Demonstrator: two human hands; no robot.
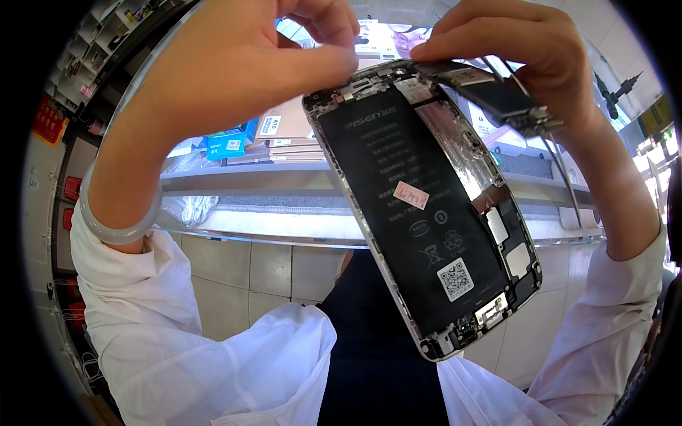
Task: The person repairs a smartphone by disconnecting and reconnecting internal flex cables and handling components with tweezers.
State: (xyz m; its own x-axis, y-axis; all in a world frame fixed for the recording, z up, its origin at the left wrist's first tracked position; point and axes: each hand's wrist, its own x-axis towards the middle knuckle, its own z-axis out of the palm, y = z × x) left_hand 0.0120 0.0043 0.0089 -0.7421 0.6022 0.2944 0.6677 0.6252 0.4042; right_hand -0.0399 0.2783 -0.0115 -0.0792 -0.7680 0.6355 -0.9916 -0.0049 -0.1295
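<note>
An opened smartphone housing (334,128) is tilted above the counter's near edge, its black battery (398,184) facing me. My left hand (277,71) is closed, thumb and fingers pinching the phone's upper left corner. Its hidden fingertips lie behind the frame. At the upper right, my right hand (518,50) is closed around a dark circuit board (490,92), which sticks out at an angle over the housing's right side. Slim metal tweezers (561,167) run down from the same hand. One right fingertip reaches the phone's top edge. A small pinkish label (410,195) sticks to the battery.
Behind the phone stands a lit glass counter (284,181) holding flat boxes and a blue package (231,144). A coiled white cable (195,208) lies inside at left. Shelves (92,42) line the far left. Below are floor tiles (270,266) and my lap.
</note>
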